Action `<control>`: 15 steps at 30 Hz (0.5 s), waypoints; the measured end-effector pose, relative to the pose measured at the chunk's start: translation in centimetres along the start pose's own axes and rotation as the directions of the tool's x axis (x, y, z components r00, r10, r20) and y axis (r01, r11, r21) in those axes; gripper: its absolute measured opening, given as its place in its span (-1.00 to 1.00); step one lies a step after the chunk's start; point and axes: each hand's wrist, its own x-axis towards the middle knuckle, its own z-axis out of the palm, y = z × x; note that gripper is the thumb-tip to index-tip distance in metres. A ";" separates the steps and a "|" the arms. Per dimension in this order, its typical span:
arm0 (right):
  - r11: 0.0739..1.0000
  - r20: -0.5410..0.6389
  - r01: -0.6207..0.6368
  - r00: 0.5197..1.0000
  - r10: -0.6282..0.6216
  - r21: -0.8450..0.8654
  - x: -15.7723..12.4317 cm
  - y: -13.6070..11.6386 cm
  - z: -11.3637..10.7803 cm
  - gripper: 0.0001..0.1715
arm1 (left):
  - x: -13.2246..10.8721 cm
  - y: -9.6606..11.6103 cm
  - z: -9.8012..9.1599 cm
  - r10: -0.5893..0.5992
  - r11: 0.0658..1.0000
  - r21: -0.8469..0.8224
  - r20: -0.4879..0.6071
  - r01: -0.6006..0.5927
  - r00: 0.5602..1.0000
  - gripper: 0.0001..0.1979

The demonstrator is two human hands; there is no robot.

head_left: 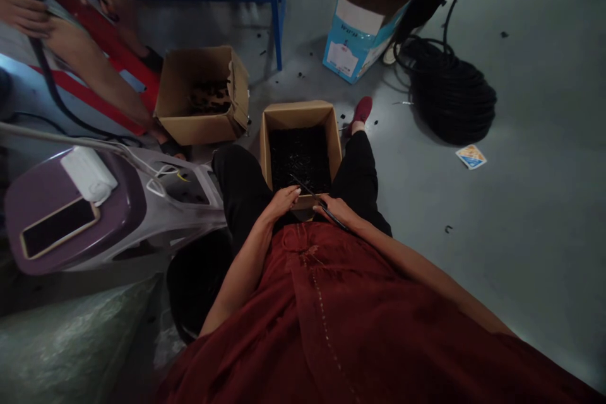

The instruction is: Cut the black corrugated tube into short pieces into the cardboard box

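Head view, black strip (309,190), slanting forward-left, far end over box (301,108)

A phone (59,228) (dark-screened) lies on a purple-topped stool (127,201).

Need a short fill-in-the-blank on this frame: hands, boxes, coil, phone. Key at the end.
1. At the central open brown cardboard box, the left hand and right hand are beside its ____ rim, not its far one.
2. In the picture, the large coil of black cable or tubing lies to that box's ____.
3. The dark-screened rectangular phone lies on a plastic stool seat coloured ____.
4. The printed cardboard carton is white and ____.

Missing: near; right; purple; blue.
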 end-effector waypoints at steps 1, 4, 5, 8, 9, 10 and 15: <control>1.000 -0.002 0.002 1.000 -0.002 0.000 0.0 0.0 0.0 -0.60 | 0.0 0.0 0.0 -0.002 1.000 0.005 0.001 0.002 1.000 -0.63; 1.000 0.003 0.006 1.000 -0.006 -0.023 0.0 0.2 0.2 -0.58 | 0.1 0.0 0.0 -0.004 1.000 0.020 0.004 0.003 1.000 -0.65; 0.999 0.007 0.010 1.000 -0.010 -0.035 0.1 0.2 0.2 -0.57 | 0.1 0.0 0.0 -0.005 1.000 0.022 0.003 0.005 1.000 -0.65; 0.998 0.012 0.022 1.000 -0.021 -0.067 0.2 0.4 0.4 -0.51 | 0.1 0.0 0.0 -0.011 1.000 0.014 0.009 0.011 1.000 -0.64; 0.997 0.010 0.023 1.000 -0.022 -0.072 0.2 0.4 0.4 -0.49 | 0.1 -0.1 0.0 -0.012 1.000 0.009 0.011 0.012 1.000 -0.63; 0.997 0.008 0.022 1.000 -0.022 -0.076 0.2 0.5 0.5 -0.49 | 0.2 -0.1 0.0 -0.015 1.000 0.002 0.009 0.015 1.000 -0.63; 0.997 -0.014 0.020 1.000 -0.021 -0.071 0.1 0.4 0.5 -0.55 | 0.3 -0.1 0.0 -0.024 0.999 -0.021 -0.003 0.024 1.000 -0.63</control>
